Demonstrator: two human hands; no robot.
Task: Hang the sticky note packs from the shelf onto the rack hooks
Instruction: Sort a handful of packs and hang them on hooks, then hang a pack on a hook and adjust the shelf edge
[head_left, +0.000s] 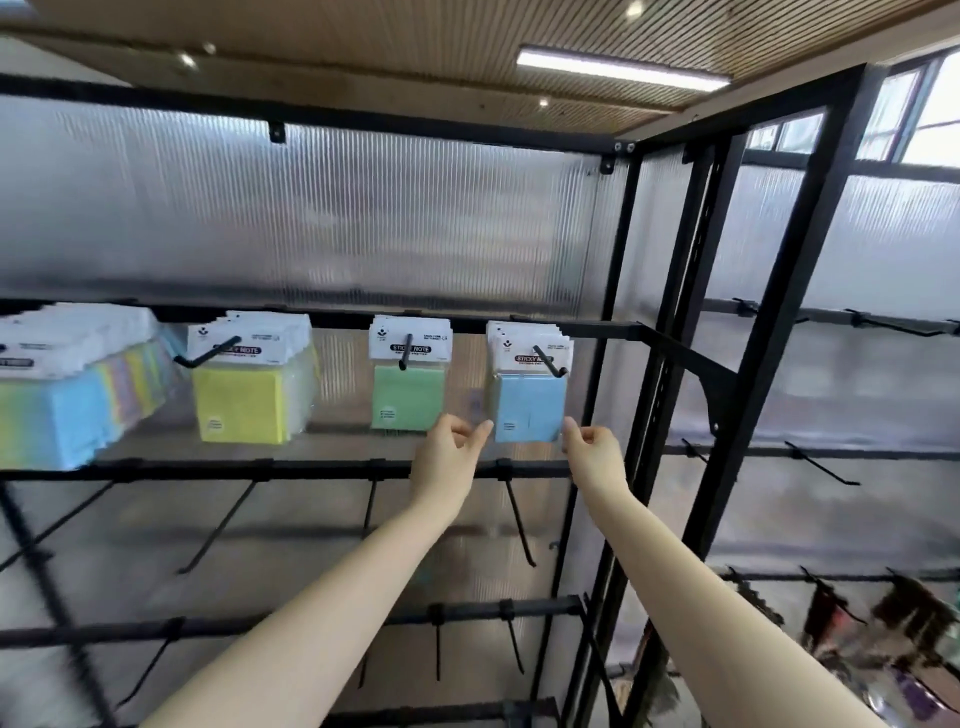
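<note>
- Left fingers (480, 430) loosely curled, thumb and forefinger tip at the lower left corner of the blue pack (529, 408); whether pinching or just touching, cannot tell.
- Right fingers (571, 431) curled likewise at the pack's lower right corner; contact too blurred to judge.
- Left hand (451, 446) and right hand (595, 451) raised on bare forearms, one each side of the pack.
- Blue pack: square pale-blue pad in glossy clear wrap, white card header printed "STICKY NOTE" on a dark band; hanging on the rightmost hook (550, 361), front of a small stack of like headers.
- Green pack (408, 395): same shape, mint pad, same header wording, on the next hook to the left.
- Yellow packs (244, 400): thick row on a third hook, shiny film edges showing.
- Far-left packs (67, 395): dense fanned row, blue in front, pastel edges behind; header print blurred.
- Small print and logo on headers too small to read.
- Rack (644, 291): matt black metal posts and crossbars, thin straight black hooks with upturned tips; bare hooks on the lower bars.
- Panel (322, 218) behind: ribbed translucent plastic, milky, vertical flutes.
- Ceiling (363, 31): narrow wooden slats, one long strip light.
</note>
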